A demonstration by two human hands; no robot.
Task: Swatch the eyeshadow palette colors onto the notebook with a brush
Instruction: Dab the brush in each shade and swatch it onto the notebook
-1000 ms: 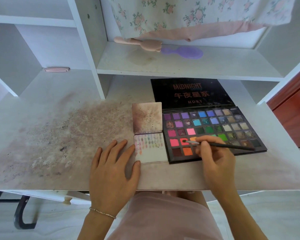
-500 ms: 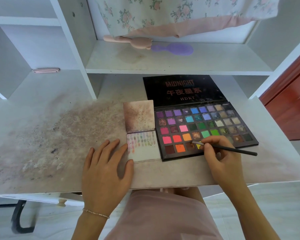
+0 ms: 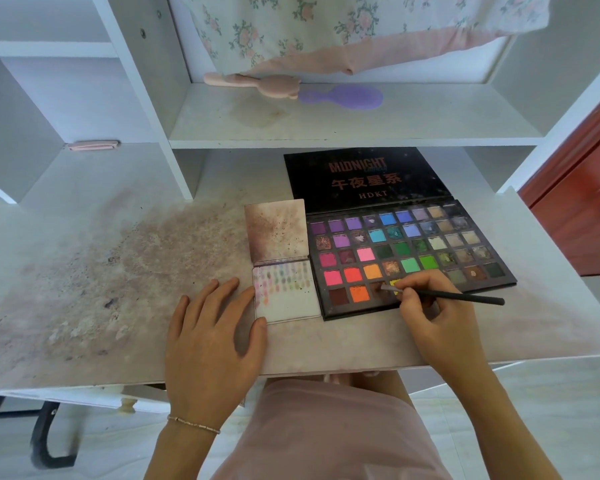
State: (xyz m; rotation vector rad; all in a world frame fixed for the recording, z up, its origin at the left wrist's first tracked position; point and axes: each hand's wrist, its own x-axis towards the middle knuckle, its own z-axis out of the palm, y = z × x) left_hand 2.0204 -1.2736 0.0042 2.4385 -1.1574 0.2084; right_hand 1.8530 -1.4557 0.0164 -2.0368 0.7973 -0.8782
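Loading the brush (image 3: pixel 444 295) from a dark pan in the palette's (image 3: pixel 409 258) front row.

The right hand (image 3: pixel 430 317) pinches it; the left hand (image 3: pixel 212 334) lies flat, steadying the notebook (image 3: pixel 288 299) just left of the palette. Dab lightly, then carry straight across.

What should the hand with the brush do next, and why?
Probably lift the brush from the palette and carry it left to the notebook. The right hand holds its tip in a bottom-row pan, seemingly loading colour, and the page has bare space below its swatches. The left hand lies beside the notebook.
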